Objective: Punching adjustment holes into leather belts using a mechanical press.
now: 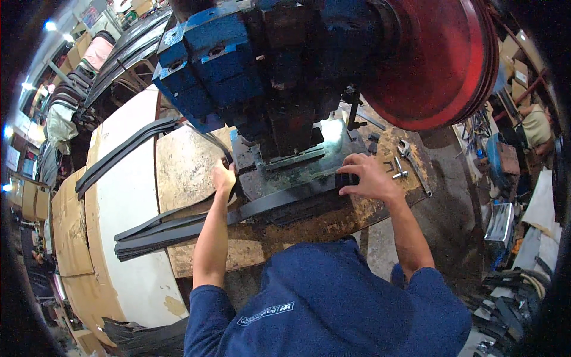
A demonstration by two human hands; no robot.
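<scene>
My left hand (223,177) is closed on a narrow dark strap (228,159) beside the left edge of the press bed; its fingertips are partly hidden. My right hand (370,177) curves its thumb and fingers around the right end of a stack of long dark straps (279,199). That stack lies slantwise along the front of the press, its far end fanning out at the left under my left forearm. Just beyond my hands stands a blue press (223,65), its lower tool block (295,156) above a dark metal bed.
A large red flywheel (428,59) overhangs the right side. An adjustable wrench (415,166) and a small T-shaped metal tool (400,169) lie right of my right hand. Another bundle of dark straps (128,153) rests on the white board (128,202) at left.
</scene>
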